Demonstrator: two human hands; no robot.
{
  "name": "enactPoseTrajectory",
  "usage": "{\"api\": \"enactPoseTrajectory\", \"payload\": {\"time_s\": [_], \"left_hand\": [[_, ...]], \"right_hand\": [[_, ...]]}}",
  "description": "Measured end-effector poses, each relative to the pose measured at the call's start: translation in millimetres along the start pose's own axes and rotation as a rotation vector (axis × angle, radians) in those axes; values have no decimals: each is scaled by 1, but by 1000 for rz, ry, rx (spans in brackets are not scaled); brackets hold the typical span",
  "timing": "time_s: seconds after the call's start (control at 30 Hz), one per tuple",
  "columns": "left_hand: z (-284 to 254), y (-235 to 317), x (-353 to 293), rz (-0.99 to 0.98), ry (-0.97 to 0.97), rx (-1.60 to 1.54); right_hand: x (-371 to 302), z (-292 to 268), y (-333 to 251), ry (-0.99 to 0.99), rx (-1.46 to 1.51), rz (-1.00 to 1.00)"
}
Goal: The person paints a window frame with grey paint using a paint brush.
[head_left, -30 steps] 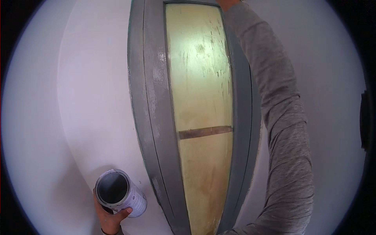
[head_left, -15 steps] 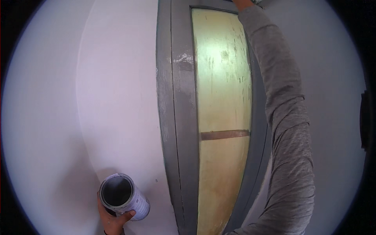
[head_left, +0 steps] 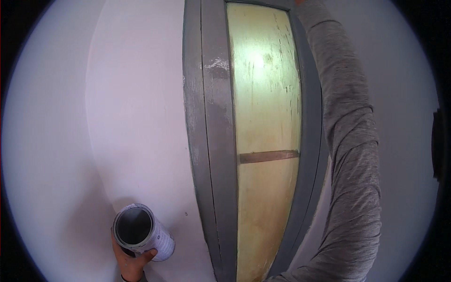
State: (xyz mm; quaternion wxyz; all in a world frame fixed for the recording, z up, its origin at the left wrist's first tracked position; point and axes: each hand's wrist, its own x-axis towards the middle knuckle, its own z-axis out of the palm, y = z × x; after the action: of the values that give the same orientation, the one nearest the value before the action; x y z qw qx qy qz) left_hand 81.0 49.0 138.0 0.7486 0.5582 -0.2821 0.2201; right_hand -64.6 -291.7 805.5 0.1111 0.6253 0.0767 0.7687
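My left hand (head_left: 133, 264) grips an open round paint can (head_left: 163, 244) from below and the side, its thumb across the can's lower wall. The can leans so that its mouth shows, with a dark grey inside and a smeared rim. My right arm, in a grey sleeve (head_left: 350, 141), reaches up along the right side of a grey-painted door frame (head_left: 218, 131). Only a sliver of skin of my right hand (head_left: 299, 2) shows at the top edge; its fingers, and anything in them, are out of the picture.
A tall yellowish panel (head_left: 268, 117) sits inside the grey frame, with dark scratches and a brown strip (head_left: 268, 156) across it. Wet-looking shine lies on the frame's left upright. A pale wall (head_left: 136, 117) stands left of it, meeting another wall at a corner.
My right hand has slid up and slightly right, almost out of view. The frame and panel sit a little higher and further left in the picture. The can has shifted slightly left.
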Motion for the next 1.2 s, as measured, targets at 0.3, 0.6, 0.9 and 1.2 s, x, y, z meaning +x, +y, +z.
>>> {"api": "enactPoseTrajectory", "payload": {"time_s": [0.3, 0.6, 0.9, 1.2], "left_hand": [[1, 18, 1, -19, -6, 33], [-1, 5, 1, -4, 24, -23], [-2, 1, 5, 10, 0, 36], [-16, -32, 12, 52, 6, 108]], "right_hand": [[0, 0, -20, 108, -276, -124], [2, 83, -58, 71, -185, -350], [11, 64, -22, -91, -24, 175], [-5, 97, -73, 287, -258, -328]]}}
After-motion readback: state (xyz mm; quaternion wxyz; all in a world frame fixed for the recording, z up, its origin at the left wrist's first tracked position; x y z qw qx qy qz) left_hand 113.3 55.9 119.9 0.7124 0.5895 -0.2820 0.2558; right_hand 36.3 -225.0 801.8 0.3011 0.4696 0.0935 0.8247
